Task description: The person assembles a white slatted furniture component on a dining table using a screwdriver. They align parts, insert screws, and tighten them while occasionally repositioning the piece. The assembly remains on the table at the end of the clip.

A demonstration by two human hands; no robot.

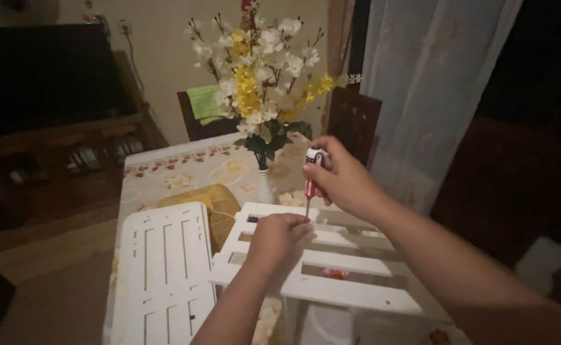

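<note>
— Are there any packages, labels or signs near the person?
— None can be made out; the room is dim.
— What do the hands hold?
— The right hand [344, 179] is closed around the red-and-white handle of a screwdriver [311, 179], held upright with its tip down on a white slatted panel [338, 268]. The left hand [279, 237] rests curled on that panel, fingertips pinched by the tip; whether it grips anything is unclear.
— And around them?
— A second white slatted panel [164, 275] lies to the left on the floral tablecloth [184, 169]. A vase of yellow and white flowers [261, 83] stands just behind.
</note>
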